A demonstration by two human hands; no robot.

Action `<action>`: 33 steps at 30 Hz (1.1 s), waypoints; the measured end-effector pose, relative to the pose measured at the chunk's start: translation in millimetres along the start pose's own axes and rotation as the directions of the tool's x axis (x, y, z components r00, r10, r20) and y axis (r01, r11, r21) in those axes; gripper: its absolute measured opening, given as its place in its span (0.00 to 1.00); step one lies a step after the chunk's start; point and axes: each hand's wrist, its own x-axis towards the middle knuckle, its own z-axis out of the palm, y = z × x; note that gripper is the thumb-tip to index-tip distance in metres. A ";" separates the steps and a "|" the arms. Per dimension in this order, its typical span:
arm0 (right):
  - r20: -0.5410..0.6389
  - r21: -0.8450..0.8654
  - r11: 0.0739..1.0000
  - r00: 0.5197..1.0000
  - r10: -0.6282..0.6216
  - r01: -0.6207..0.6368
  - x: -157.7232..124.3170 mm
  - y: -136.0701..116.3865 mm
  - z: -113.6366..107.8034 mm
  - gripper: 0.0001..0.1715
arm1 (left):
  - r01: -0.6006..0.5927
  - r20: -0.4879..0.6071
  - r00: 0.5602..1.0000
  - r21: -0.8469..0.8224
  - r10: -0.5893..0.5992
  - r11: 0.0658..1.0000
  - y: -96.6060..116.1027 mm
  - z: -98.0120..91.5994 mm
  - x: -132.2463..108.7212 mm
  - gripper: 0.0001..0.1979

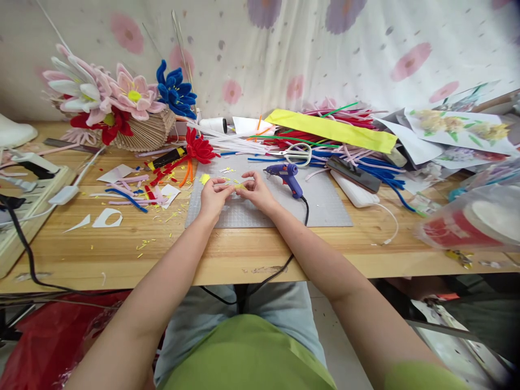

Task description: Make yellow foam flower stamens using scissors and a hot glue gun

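Note:
Over the grey cutting mat [325, 208], my left hand [215, 199] and my right hand [257, 192] almost meet at their fingertips. Both are closed in a pinch on a small yellow piece [240, 186] between them. Its exact shape is too small to tell. Thin yellow bits [228, 171] lie on the mat just beyond the fingers, and a yellow scrap [205, 178] is by my left hand. A purple glue gun [286, 176] rests to the right of my right hand, its nozzle pointing left.
Scissors [298, 154] lie behind the glue gun near piled pipe cleaners [345, 130] and a yellow sheet [333, 130]. A red fuzzy flower [199, 146] and paper scraps [107, 218] are left. A dark phone [354, 174] and a bagged cup [459, 222] are right.

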 end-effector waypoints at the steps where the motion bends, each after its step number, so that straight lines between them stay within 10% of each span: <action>1: -0.008 0.008 1.000 1.000 0.001 -0.001 0.2 -0.2 -0.1 0.29 | 0.012 0.011 1.000 0.003 -0.012 1.000 1.1 -0.5 -0.5 0.21; 33: 0.045 0.156 0.976 0.988 0.149 -0.154 -8.9 -13.6 -5.4 0.31 | 0.020 0.131 0.991 0.112 -0.034 0.994 6.8 -6.8 -1.3 0.30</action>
